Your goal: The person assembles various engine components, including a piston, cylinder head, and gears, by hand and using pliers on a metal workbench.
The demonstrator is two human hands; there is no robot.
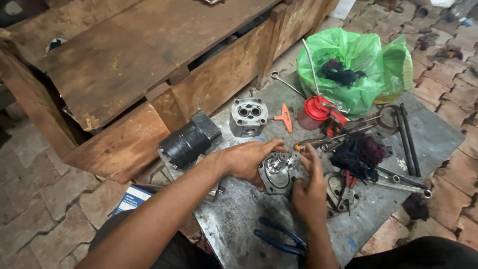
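Observation:
My left hand [246, 158] grips the far side of a round grey metal flange with a short toothed shaft [280, 169] standing up from its middle. My right hand [308, 187] holds the near right side of the same part, fingers curled up to the shaft's top. The part rests on a worn grey metal sheet [239, 214] laid on the paving. Just beyond it stand a grey cast housing with two round bores [248, 117] and a black cylindrical motor body [188, 141].
A red oil can with a long spout [317, 110], an orange T-handle key [285, 117], a green plastic bag holding dark rags [353, 67], spanners [401, 180], long bolts [406, 134], red-handled pliers [347, 184] and blue-handled pliers [279, 236] lie around. A wooden bench [149, 60] stands at the left.

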